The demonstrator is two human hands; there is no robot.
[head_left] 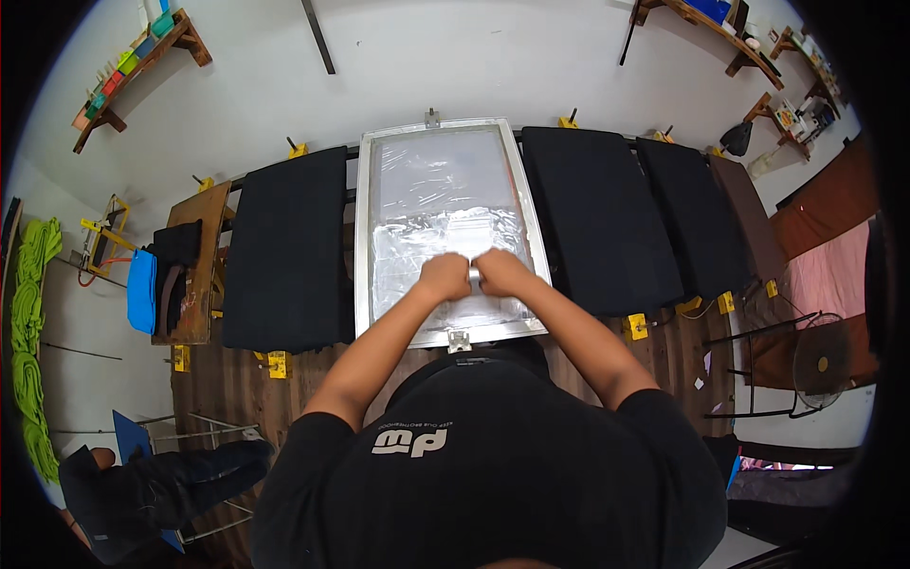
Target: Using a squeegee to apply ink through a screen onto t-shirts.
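A screen-printing frame with a pale metal rim lies straight in front of me. Shiny, wrinkled clear film covers part of its mesh. My left hand and my right hand are both closed into fists, side by side over the lower half of the screen. They grip what looks like a squeegee; only a small silvery part shows between them, and the rest is hidden. Metal clamps sit at the frame's near and far ends.
Platens with black cloth stand left and right of the frame. A wooden board at far left holds a blue cloth. Another person is at lower left. A fan stands at right.
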